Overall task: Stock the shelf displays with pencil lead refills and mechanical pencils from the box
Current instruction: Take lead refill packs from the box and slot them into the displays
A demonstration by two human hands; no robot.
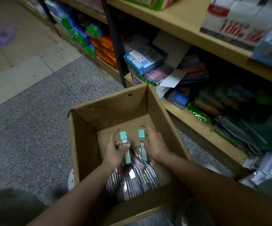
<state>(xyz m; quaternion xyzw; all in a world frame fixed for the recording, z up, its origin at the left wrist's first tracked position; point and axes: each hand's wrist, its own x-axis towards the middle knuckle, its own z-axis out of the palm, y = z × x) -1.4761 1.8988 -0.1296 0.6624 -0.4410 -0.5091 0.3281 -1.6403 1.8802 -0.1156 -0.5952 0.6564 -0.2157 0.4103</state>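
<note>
An open cardboard box [83, 144] stands on the floor in front of the shelves. Both hands are inside it. My left hand [114, 151] grips a long teal packet [123, 136] that points away from me. My right hand [154, 144] grips a second teal packet [141, 134] the same way. Under the hands lies a heap of several dark, shiny packs [135, 180] against the box's near wall. The far part of the box floor is bare cardboard.
Wooden shelves [202, 128] run along the right, crammed with stationery: a blue boxed set [142, 60], pink pen packs, green and orange packets [99, 44] further back. A black upright post [115, 46] divides the shelving. Grey speckled floor lies to the left.
</note>
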